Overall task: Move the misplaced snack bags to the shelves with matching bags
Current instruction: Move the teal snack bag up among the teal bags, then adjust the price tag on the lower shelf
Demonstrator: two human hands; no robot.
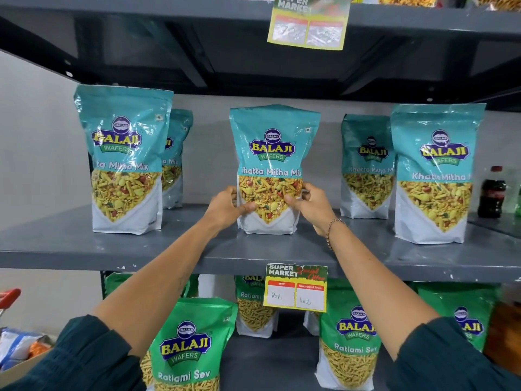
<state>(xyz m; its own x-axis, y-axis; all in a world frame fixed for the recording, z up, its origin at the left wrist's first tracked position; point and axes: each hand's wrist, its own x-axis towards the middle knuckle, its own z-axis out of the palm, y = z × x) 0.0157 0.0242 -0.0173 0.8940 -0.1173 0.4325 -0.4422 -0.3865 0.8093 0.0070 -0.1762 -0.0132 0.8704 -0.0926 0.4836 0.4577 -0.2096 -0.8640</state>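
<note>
A teal Khatta Mitha Mix bag (272, 153) stands upright in the middle of the grey shelf (84, 249). My left hand (225, 207) grips its lower left side and my right hand (313, 206) grips its lower right side. Matching teal bags stand on the same shelf: one at the left (124, 159) with another behind it (176, 156), and two at the right (366, 165) (434, 173). On the shelf below stand green Ratlami Sev bags (189, 348) (349, 342).
A yellow price tag (296, 287) hangs from the shelf's front edge, another tag (308, 22) from the shelf above. A dark cola bottle (492, 193) stands at the far right. A cardboard box with packets (19, 351) and a red cart handle (10, 296) are at lower left.
</note>
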